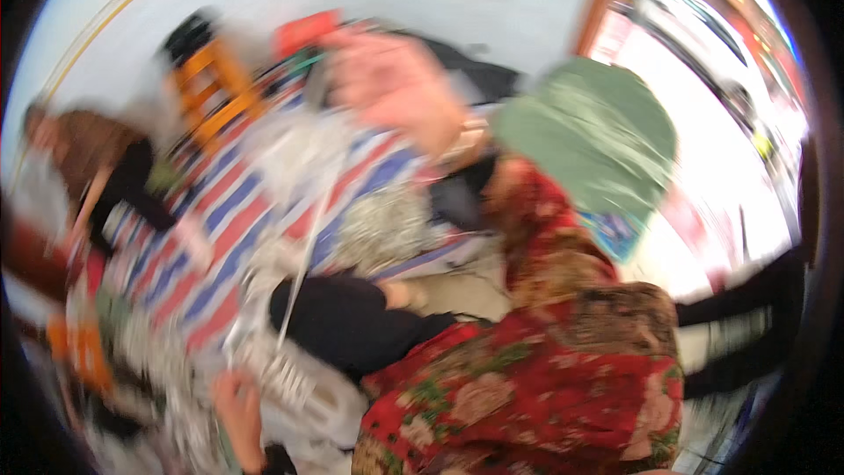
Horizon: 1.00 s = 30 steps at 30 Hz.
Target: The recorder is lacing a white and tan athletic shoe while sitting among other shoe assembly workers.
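Note:
At the lower left my left hand (237, 400) comes up from a dark cuff, its fingers curled in. Blur hides what they hold, if anything. Just right of it lies a pale bundle of looped strands (294, 383) on whitish plastic. A long thin white strip (312, 251) rises from near that bundle toward a heap of clear plastic (294, 145). Red floral cloth (527, 396) spreads over the lower middle, beside a black-clothed shape (347, 321). My right hand does not show.
A striped red, white and blue sheet (233, 255) covers the floor. Another person (101, 158) sits at the far left. Around the sheet are an orange stool (211, 92), pink cloth (396, 79), a shiny pale heap (382, 224) and a green rounded cover (589, 136) near the bright doorway.

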{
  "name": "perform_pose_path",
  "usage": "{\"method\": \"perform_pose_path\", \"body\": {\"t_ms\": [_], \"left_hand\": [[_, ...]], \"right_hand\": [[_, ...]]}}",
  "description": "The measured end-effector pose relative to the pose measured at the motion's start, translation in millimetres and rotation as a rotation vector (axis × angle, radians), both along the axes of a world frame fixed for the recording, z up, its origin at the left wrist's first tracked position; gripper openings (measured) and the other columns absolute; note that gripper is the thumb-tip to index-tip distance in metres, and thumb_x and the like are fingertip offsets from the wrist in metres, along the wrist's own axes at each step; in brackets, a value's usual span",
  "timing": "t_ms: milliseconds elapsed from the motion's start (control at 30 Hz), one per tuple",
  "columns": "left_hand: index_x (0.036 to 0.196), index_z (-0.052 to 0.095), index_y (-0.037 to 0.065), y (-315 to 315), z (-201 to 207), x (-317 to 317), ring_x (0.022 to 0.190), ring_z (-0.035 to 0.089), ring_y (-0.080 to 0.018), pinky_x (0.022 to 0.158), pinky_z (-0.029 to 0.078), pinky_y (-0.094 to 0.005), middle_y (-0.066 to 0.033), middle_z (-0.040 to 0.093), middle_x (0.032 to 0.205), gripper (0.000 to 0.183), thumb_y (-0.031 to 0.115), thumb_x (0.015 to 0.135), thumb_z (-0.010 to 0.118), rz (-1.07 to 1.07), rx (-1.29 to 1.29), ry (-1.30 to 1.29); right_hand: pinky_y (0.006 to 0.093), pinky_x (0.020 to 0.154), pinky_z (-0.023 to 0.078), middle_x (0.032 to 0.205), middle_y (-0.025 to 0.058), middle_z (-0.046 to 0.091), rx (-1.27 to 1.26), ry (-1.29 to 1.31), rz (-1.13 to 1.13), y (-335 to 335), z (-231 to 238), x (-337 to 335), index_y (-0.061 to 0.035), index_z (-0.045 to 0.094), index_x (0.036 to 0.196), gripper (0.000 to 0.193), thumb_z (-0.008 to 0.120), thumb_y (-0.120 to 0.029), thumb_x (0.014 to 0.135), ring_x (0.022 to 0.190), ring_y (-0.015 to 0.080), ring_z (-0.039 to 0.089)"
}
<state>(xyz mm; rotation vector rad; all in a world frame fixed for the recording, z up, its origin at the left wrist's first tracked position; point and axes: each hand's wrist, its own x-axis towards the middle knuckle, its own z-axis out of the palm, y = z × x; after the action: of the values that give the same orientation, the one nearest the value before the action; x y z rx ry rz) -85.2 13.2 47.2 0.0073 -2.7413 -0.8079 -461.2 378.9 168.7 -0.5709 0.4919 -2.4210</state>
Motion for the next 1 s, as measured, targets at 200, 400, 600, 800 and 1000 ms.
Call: {"method": "perform_pose_path", "body": {"t_ms": [200,400,600,800,1000], "left_hand": [[0.129,0.060,0.002,18.7,21.9,-48.3,0.114,0.058,-0.0349,0.099,0.042,-0.0447,-0.0209,0.062,0.120,0.038,0.028,0.102,0.052,0.010,-0.113,-0.140],[0.137,0.050,-0.003,38.4,44.6,-64.5,0.127,0.050,-0.0346,0.106,0.038,-0.0393,-0.0205,0.055,0.136,0.047,0.030,0.103,0.048,-0.086,0.246,-0.679],[0.142,0.044,0.003,0.9,-1.9,-33.1,0.131,0.040,-0.0439,0.104,0.038,-0.0469,-0.0242,0.044,0.143,0.044,0.011,0.099,0.050,-0.144,0.144,-0.375],[0.094,0.053,0.001,22.6,-4.5,-48.5,0.074,0.047,-0.0288,0.070,0.042,-0.0435,-0.0126,0.050,0.087,0.008,0.009,0.096,0.056,0.022,0.306,-0.232],[0.080,0.052,0.008,24.9,36.3,-38.4,0.059,0.038,-0.0189,0.059,0.042,-0.0367,-0.0039,0.042,0.069,0.022,0.020,0.098,0.056,0.390,1.428,0.049]], "right_hand": [[0.0231,0.041,0.022,0.054,-0.0084,0.039,-0.026,0.022,0.120,4.9,66.4,70.9,-0.0104,0.058,0.092,0.012,0.053,-0.020,0.097,0.042,0.0052,0.028],[0.0222,0.040,0.022,0.055,-0.0072,0.040,0.028,0.148,0.095,10.8,71.0,96.4,-0.0069,0.057,0.099,0.021,0.045,-0.024,0.104,0.042,0.0041,0.028],[0.0227,0.039,0.024,0.055,-0.0060,0.041,0.122,0.150,0.044,-0.7,30.9,80.6,-0.0053,0.059,0.099,0.022,0.047,-0.023,0.103,0.041,0.0049,0.031],[0.0218,0.039,0.028,0.069,-0.0006,0.054,0.349,0.124,-0.127,-12.5,-10.4,60.4,-0.0065,0.058,0.101,0.016,0.052,-0.021,0.101,0.048,0.0056,0.042],[0.0343,0.072,0.048,0.103,0.0047,0.067,0.412,-0.005,-0.391,-6.8,-52.7,37.0,-0.0107,0.060,0.092,0.013,0.055,-0.023,0.095,0.082,0.0177,0.060]]}}
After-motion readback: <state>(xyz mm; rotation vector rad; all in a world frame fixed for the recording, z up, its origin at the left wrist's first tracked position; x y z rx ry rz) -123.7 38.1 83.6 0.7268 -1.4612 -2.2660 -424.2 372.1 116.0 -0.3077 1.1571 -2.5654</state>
